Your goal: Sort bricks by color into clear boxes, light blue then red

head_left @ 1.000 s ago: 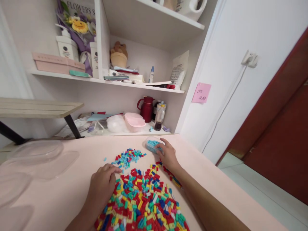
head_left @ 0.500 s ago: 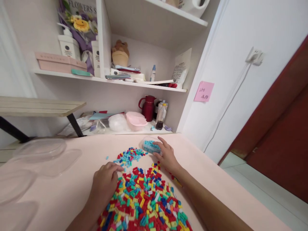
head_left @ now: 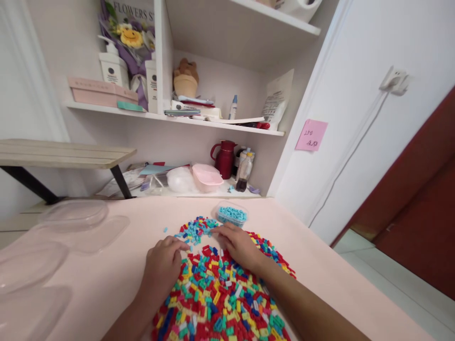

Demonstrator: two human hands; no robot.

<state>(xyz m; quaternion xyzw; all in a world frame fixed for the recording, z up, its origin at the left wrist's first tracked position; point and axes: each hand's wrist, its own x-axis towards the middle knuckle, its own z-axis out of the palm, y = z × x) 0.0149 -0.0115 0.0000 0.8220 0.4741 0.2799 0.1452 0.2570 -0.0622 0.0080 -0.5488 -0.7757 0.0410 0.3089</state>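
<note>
Bricks (head_left: 220, 298) in a broad mixed heap on a pink tabletop (head_left: 106, 284)

Red, yellow, green, blue and white pieces fill the near middle of the tabletop. Just beyond the heap lies a smaller pile (head_left: 196, 230), largely light blue, and behind it, to the right, stands a clear tub (head_left: 221, 218) holding light-blue bricks (head_left: 232, 213).

The left hand (head_left: 164, 263) is at the heap's left edge, fingers partly curled, index finger stretched toward the near side of the smaller pile. The right hand (head_left: 239, 244) is just in front of the tub, loosely bent, fingertips at the smaller pile's right side. Whether either has hold of a brick, I cannot tell.

More mixed bricks (head_left: 275, 255) show past the right forearm (head_left: 295, 296); a lone blue brick (head_left: 165, 229) lies left of the smaller pile.

Clear plastic pieces (head_left: 103, 234) lie at the left, near a wooden stand (head_left: 67, 154). At the back, a pink bowl (head_left: 208, 175), a red jug (head_left: 224, 160) and a bottle of dark liquid (head_left: 242, 183) stand below a white shelf (head_left: 213, 124).
</note>
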